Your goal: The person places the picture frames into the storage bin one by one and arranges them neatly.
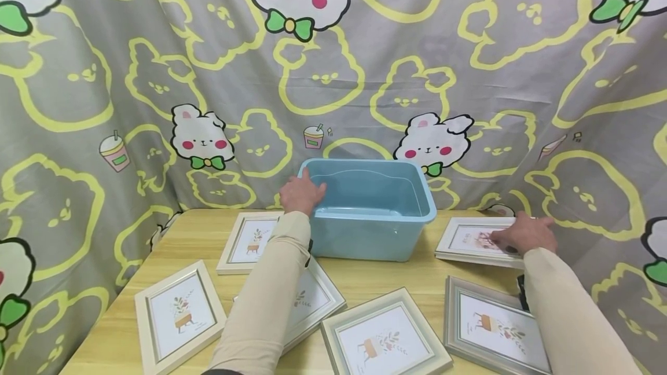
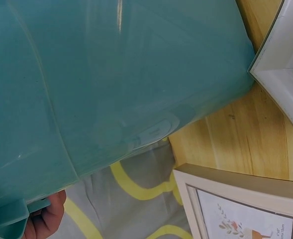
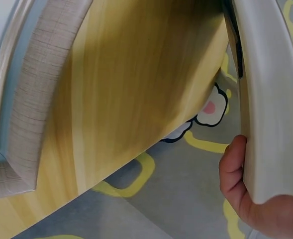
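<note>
A light blue plastic bin [image 1: 365, 242] stands at the back of the wooden table. My left hand [image 1: 302, 194] grips its left rim, thumb up on the inside. In the left wrist view the fingers [image 2: 54, 211] curl under the rim. At the back right, my right hand [image 1: 528, 233] holds a white picture frame [image 1: 471, 241] by its right end, thumb over the picture. The right wrist view has this frame edge-on, lifted above the table [image 3: 121, 99], with fingers [image 3: 233, 167] bent round beneath it. The bin's inside looks bare where it shows.
Several other picture frames lie face up: a cream frame [image 1: 179, 314] at left, another cream one [image 1: 250, 242] behind it, a silver-white frame [image 1: 315, 308] partly under my left sleeve, a beige frame [image 1: 388, 337] in front, and a grey frame [image 1: 492, 323] at right. A patterned curtain [image 1: 333, 91] hangs behind.
</note>
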The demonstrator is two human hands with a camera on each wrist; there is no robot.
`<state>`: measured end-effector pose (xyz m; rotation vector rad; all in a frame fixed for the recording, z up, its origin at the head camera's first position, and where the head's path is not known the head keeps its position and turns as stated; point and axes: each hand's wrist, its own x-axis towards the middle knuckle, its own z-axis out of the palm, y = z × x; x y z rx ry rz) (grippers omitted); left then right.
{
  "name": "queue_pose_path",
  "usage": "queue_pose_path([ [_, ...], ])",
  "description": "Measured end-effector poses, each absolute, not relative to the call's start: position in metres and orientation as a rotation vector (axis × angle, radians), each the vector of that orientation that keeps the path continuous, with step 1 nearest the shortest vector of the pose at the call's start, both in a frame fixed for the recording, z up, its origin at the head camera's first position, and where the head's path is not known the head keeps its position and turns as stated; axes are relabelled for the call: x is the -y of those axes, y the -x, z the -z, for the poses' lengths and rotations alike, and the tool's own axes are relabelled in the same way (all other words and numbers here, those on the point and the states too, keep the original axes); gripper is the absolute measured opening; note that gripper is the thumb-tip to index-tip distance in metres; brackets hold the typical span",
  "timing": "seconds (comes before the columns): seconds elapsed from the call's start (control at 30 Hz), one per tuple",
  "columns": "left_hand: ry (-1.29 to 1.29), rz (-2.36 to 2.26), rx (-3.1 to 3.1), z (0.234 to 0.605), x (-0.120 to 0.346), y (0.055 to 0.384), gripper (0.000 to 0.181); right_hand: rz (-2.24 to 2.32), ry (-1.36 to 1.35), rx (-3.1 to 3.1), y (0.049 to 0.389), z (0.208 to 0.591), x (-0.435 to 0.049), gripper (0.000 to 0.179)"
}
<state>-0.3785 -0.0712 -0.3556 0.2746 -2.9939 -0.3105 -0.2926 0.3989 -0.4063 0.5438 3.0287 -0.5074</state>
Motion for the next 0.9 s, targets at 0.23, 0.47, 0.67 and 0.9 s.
queue_pose_path([
  [0.23, -0.281, 0.315, 3.001, 0.354, 0.071, 0.377, 0.074, 0.475, -0.491, -3.061, 0.294, 0.397, -0.394, 0.092],
  [0.47, -0.278, 0.337, 3.001, 0.353, 0.071, 0.377, 0.074, 0.433, -0.485, -3.077, 0.294, 0.388, -0.389, 0.092],
  [0.67, -0.283, 0.353, 3.011, 0.353, 0.071, 0.379, 0.075, 0.389, -0.453, -3.095, 0.299, 0.384, -0.386, 0.089],
  [0.9, -0.268, 0.352, 3.013, 0.356, 0.074, 0.380, 0.075, 0.327, -0.420, -3.108, 0.302, 0.378, -0.381, 0.077],
])
